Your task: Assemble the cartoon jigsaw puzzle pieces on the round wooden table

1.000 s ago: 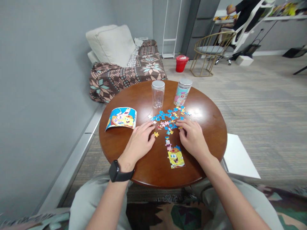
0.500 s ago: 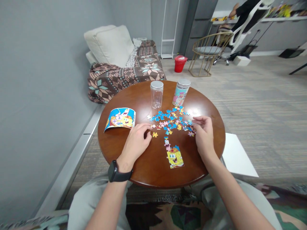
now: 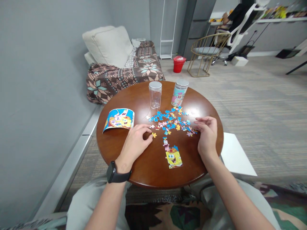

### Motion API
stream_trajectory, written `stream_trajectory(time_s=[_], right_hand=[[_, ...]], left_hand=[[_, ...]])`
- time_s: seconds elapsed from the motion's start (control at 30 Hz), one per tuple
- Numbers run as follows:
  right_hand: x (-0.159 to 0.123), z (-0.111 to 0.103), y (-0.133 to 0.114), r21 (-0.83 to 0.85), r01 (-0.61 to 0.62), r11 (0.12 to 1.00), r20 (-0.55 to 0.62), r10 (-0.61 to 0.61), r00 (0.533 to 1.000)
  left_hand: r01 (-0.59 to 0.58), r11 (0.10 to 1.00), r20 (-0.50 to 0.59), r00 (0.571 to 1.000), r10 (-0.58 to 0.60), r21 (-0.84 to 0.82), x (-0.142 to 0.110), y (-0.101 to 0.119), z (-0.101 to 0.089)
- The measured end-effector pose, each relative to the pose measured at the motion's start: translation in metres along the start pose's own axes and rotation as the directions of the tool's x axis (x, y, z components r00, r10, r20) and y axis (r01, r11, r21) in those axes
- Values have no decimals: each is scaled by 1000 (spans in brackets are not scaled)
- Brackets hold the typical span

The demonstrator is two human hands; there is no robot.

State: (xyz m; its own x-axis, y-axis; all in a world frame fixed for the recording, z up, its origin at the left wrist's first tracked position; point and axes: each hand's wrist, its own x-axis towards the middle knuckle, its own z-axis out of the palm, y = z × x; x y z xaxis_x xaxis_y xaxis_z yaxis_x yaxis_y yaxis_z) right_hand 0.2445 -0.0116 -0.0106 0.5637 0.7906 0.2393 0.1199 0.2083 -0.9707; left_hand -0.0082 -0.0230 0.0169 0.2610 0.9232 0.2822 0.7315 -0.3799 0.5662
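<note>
the left hand [image 3: 134, 140] is loosely curled, thumb and forefinger a little apart, just beside a yellow puzzle piece [image 3: 154, 135]. the right hand [image 3: 208, 137] is bent narrow at the right edge of the loose pieces [image 3: 170, 118]; whether it pinches one i cannot tell. that pile lies ahead of and between both hands, probably so either can reach it. nearer the body, between the wrists, the joined section [image 3: 174, 158] has its own bare patch, seemingly to keep it from mixing. a curved picture sheet [image 3: 120, 118] sits beyond the left hand, likely for looking at, while two lidded jars [image 3: 155, 95] stand past the pile, out of the way. the round brown table [image 3: 153, 172] is glossy; beyond the hands are a red bin [image 3: 179, 65] and a patterned cover [image 3: 124, 76]
</note>
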Motion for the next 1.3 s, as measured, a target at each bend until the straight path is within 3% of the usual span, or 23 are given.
stream_trajectory(time_s=[0.2,0.87,1.3], right_hand=[[-1,-1,-11,48,-14,999,-121,19,992],[-1,1,-15,208,-61,976,-142,92,986],[-2,1,-14,211,-56,976,-130,85,988]], left_hand=[[10,1000,20,1000,-11,13,1,-1,0],[5,1000,28,1000,-5,-8,0,-1,0],[15,1000,32,999,-15,1,0,2,-1]])
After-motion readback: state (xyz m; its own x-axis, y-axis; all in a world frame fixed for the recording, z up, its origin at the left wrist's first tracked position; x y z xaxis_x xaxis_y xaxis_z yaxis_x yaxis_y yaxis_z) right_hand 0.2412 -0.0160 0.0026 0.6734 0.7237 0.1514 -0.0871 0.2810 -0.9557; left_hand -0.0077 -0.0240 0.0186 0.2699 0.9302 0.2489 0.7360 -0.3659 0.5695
